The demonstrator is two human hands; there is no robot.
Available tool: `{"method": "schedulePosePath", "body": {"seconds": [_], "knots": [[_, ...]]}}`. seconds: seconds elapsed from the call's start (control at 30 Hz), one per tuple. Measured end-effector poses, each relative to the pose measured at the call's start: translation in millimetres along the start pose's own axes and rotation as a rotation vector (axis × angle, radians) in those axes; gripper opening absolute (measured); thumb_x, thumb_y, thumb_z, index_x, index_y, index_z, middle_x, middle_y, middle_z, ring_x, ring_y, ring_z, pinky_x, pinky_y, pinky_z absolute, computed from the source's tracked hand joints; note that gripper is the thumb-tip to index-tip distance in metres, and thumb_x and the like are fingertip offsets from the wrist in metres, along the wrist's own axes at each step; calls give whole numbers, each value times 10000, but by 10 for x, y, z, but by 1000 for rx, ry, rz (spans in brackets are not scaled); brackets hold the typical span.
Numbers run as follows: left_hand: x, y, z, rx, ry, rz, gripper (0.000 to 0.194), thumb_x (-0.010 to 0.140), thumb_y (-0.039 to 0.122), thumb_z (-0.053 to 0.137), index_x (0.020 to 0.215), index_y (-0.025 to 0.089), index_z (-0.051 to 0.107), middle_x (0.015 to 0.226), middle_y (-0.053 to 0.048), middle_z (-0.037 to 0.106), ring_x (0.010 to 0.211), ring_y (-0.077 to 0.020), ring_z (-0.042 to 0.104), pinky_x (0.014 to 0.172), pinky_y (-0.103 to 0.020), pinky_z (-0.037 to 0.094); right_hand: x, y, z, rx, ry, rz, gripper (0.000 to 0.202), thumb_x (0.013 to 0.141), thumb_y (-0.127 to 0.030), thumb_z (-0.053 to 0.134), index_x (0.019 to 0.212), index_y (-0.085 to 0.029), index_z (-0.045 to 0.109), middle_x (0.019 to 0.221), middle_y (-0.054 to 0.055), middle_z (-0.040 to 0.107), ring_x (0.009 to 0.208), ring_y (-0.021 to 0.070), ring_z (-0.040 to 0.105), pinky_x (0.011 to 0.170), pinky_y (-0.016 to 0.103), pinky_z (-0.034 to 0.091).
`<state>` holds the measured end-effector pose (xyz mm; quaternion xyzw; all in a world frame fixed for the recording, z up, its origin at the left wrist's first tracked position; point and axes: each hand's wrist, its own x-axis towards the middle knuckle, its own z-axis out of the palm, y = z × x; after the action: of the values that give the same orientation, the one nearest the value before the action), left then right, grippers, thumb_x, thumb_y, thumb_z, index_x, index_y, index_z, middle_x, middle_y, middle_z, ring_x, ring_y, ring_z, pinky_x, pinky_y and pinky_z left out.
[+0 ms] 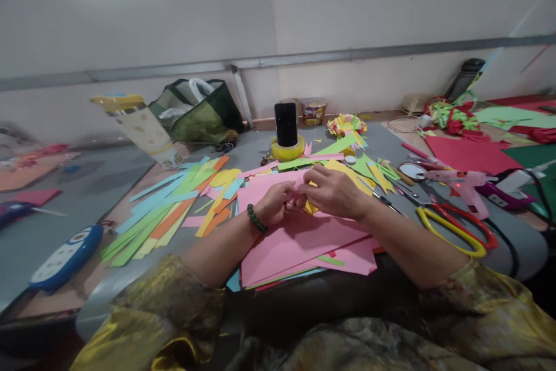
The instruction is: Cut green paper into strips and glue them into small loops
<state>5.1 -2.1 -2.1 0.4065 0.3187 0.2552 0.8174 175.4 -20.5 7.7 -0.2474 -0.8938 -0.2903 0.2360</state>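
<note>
Pink paper piece [299, 183], pinched between left hand [280, 203] and right hand [332, 190], above stacked pink sheets [282, 249]. Beyond: upright phone [286, 125] on a yellow roll [288, 149]. Left: multicoloured strips [169, 203]. Right: red-and-yellow-handled scissors [452, 232] beside a pink glue gun [467, 188], bordering the right forearm.
</note>
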Motion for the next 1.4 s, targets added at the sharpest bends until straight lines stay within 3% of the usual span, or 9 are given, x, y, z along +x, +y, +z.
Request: {"method": "schedulePosePath", "body": {"seconds": [0.13, 0.27, 0.5, 0.67, 0.93, 1.07, 1.2, 1.27, 1.4], "knots": [[-34, 46, -4, -29, -2, -15, 98, 602, 111, 481, 511, 119, 518, 442, 1, 412, 345, -39, 254, 326, -138, 190, -40, 63, 48, 252, 117, 152, 134, 874, -133, 526, 834, -183, 644, 883, 76, 658, 821, 178, 572, 678, 283, 475], [-21, 37, -10, -63, 19, 27, 91, 587, 103, 464, 540, 114, 541, 471, -40, 486, 376, -67, 367, 340, -144, 255, -60, 81, 90, 451, 143, 221, 142, 858, -111, 530, 841, -200, 640, 950, 71, 684, 874, 166, 629, 733, 284, 518], [-1, 13, -1, -100, 40, 44, 101, 597, 97, 465, 599, 115, 564, 491, -46, 521, 392, -86, 414, 340, -150, 273, -61, 46, 96, 327, 203, 166, 175, 870, -110, 533, 819, -192, 678, 915, 80, 692, 833, 172, 637, 678, 272, 511], [-14, 38, -3, -107, 9, -11, 80, 638, 110, 474, 583, 120, 532, 457, -8, 457, 336, -42, 291, 314, -131, 211, -44, 31, 78, 269, 224, 134, 179, 880, -111, 538, 838, -197, 690, 896, 72, 695, 813, 168, 630, 647, 262, 500], [5, 21, -22, -95, -9, -29, 105, 723, 147, 494, 621, 138, 516, 451, 32, 414, 328, -25, 227, 314, -106, 177, -41, 26, 63, 406, 210, 146, 178, 883, -124, 532, 857, -206, 687, 926, 82, 687, 832, 174, 627, 673, 292, 522], [-25, 33, -1, -79, -7, -8, 106, 724, 153, 491, 641, 127, 551, 447, 39, 403, 340, -28, 219, 325, -106, 174, -21, 29, 50, 785, 219, 412, 89, 842, -198, 576, 868, -201, 661, 922, 74, 678, 853, 178, 646, 705, 307, 543], [-48, 29, 23, -9, -9, 2, 177, 731, 174, 488, 767, 99, 644, 442, 44, 401, 347, -36, 201, 340, -126, 155, 36, 31, 52, 1149, 155, 818, 181, 818, -359, 616, 824, -178, 618, 713, 8, 637, 593, 131, 606, 577, 283, 515], [-53, 21, 36, 36, 4, 0, 190, 728, 178, 493, 775, 96, 658, 429, 48, 387, 348, -40, 202, 347, -138, 153, 56, 32, 68, 1253, 121, 911, 208, 762, -374, 660, 798, -174, 616, 640, -23, 608, 535, 114, 572, 589, 290, 506], [-58, 10, 59, 74, 40, 16, 179, 712, 174, 518, 739, 88, 672, 422, 32, 403, 360, -50, 263, 351, -155, 160, 67, 44, 99, 1345, 118, 1030, 232, 642, -340, 733, 769, -171, 638, 670, -11, 647, 613, 126, 602, 643, 293, 505]]}}
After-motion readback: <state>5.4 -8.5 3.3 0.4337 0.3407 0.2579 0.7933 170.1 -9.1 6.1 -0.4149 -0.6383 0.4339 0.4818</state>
